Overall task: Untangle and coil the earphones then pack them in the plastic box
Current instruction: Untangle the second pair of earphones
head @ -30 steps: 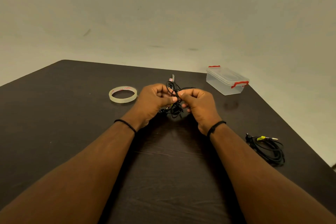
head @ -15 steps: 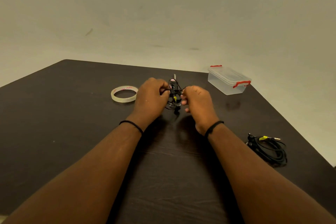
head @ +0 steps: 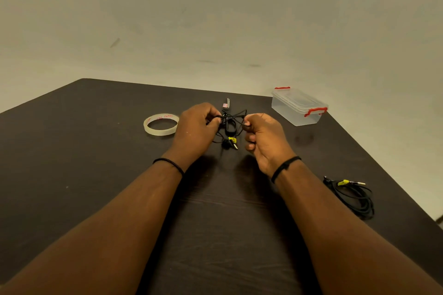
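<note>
Both forearms come in from the bottom over the dark brown wooden table (head: 72, 163), a thin black band on each wrist. Closest thing on the table is a second bundle of black cable with a yellow tag (head: 352, 195), lying off to the right of the right wrist, well apart from the hands. Further up, the left hand (head: 195, 130) and right hand (head: 265, 139) are held a little apart, each pinching a strand of the tangled black earphones (head: 230, 124) strung between them; a yellow-tagged plug dangles from the knot. Left of the left hand, almost touching it, lies a clear roll of sticky tape (head: 161, 124). Farthest off, right of the earphones near the table's back corner, sits the clear plastic box with red clips (head: 298, 106), lid on.
</note>
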